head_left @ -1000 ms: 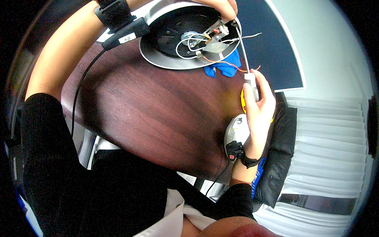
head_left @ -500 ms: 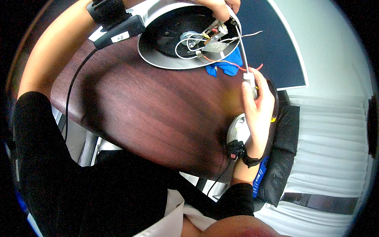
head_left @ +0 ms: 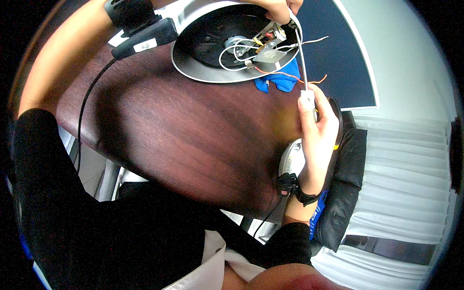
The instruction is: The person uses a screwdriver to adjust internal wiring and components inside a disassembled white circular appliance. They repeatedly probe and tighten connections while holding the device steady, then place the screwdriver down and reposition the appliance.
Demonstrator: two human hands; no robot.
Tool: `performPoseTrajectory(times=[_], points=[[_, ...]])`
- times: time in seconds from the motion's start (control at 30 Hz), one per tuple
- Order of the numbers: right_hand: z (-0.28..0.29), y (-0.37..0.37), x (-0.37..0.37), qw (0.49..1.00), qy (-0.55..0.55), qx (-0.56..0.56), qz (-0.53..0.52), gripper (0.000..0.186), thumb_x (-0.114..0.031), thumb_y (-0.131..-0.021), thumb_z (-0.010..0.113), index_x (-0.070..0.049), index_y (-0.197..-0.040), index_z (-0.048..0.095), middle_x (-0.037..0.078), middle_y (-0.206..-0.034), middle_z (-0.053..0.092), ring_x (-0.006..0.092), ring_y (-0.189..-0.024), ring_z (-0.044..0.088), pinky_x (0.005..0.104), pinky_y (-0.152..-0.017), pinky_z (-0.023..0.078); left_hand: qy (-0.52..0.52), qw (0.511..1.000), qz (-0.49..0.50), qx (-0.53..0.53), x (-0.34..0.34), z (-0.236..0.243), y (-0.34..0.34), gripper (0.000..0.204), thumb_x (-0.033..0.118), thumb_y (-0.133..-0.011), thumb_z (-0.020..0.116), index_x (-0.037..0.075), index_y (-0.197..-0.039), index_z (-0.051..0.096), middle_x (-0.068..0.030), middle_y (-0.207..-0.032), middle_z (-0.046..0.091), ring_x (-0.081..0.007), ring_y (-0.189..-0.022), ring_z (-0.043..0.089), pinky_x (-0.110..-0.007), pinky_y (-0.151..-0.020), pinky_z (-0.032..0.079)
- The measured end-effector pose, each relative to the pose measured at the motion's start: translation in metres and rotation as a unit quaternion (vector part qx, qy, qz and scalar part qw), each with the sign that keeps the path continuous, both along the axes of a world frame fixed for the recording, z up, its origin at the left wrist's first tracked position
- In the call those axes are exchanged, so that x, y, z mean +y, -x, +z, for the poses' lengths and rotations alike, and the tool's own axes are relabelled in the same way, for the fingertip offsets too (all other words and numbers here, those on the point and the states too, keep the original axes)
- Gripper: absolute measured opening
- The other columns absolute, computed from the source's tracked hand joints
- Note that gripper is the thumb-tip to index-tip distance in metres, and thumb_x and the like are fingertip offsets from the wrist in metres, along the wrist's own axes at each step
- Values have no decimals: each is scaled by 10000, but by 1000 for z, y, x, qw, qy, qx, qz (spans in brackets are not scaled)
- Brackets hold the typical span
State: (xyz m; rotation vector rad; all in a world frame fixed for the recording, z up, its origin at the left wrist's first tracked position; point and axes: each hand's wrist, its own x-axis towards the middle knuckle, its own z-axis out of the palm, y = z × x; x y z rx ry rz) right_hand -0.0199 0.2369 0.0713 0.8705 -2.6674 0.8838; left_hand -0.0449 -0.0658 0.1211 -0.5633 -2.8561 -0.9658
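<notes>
A round white appliance housing (head_left: 193,78) lies at the far side of the table, its black inside facing up. Looped white wires (head_left: 223,60), a metal bracket and a flat metal plate (head_left: 270,55) sit within it. An orange wire (head_left: 290,74) and a white wire stick out past the rim, their ends loose. My left hand (head_left: 278,10) grips the housing's far right rim, partly cut off by the picture's top. In my right hand (head_left: 316,123) is a screwdriver (head_left: 304,67), fingers closed round its pale handle. Its shaft reaches up to the rim beside my left fingers; the tip is hard to make out.
A blue cloth (head_left: 282,79) lies partly under the housing. Beneath my right wrist is a white rounded part (head_left: 292,155). Black boxes with cables (head_left: 145,41) are strapped at both wrists. A black padded cushion (head_left: 345,188) and white curtain (head_left: 401,179) stand to the right.
The housing, both hands and the screwdriver have shifted slightly right in the picture. Both grips are unchanged, and the screwdriver's shaft still reaches the rim.
</notes>
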Motion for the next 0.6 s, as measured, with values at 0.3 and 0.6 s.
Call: performPoseTrajectory(times=[0.3, 0.6], points=[[-5, -6, -9, 938, 204, -281, -5, 343, -261, -981, 630, -28, -1232, 606, 5, -809, 563, 43, -547, 483, 198, -440, 336, -4, 1000, -8, 8, 2, -10, 6, 481, 375, -752, 660, 114, -1155, 645, -163, -1100, 706, -301, -1038, 662, -391, -921, 493], [-4, -10, -9, 813, 345, -466, 52, 319, -225, -1027, 537, -51, -1294, 527, 37, -927, 556, 83, -518, 457, 217, -406, 352, -2, 1000, 11, 19, 3, -10, 6, 468, 369, -764, 664, 100, -1147, 646, -162, -1087, 709, -304, -1024, 666, -393, -914, 499]])
